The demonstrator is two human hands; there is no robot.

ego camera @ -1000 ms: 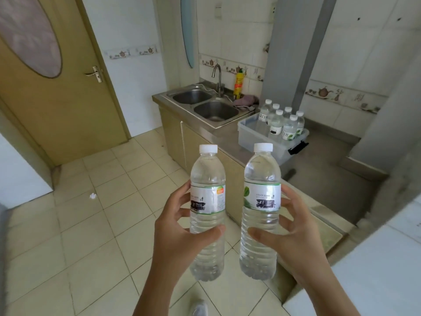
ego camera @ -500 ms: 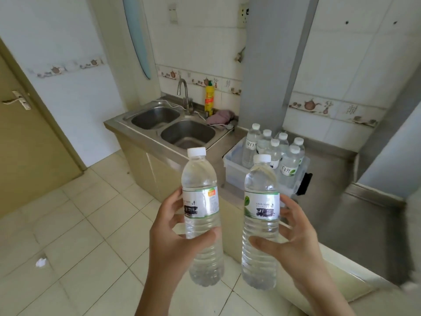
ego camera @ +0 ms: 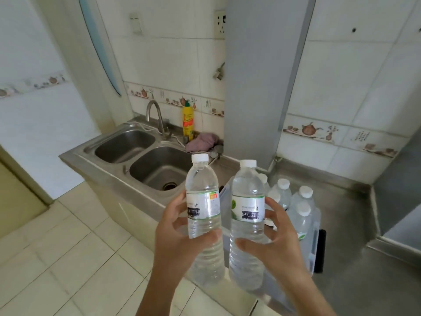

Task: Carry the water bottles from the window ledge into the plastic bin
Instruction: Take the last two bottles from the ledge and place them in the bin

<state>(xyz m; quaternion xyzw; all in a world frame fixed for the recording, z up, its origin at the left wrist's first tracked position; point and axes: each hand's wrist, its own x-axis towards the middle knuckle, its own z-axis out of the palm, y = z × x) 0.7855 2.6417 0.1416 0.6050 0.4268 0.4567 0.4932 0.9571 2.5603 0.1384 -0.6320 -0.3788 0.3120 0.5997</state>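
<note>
**Q:** What is your grip state?

**A:** Your left hand (ego camera: 180, 233) wraps one water bottle (ego camera: 204, 215); your right hand (ego camera: 276, 242) wraps a second bottle (ego camera: 247, 222). Both stand upright, apart.

**Q:** Where is the target?

**A:** The plastic bin (ego camera: 315, 242) sits on the bench (ego camera: 355, 283) at your 1 o'clock, behind the right bottle, with capped bottles (ego camera: 301, 215) inside.

**Q:** How should you place them?

**A:** Lower each bottle base-first into a free gap, one at a time. Release only once it stands.
</note>
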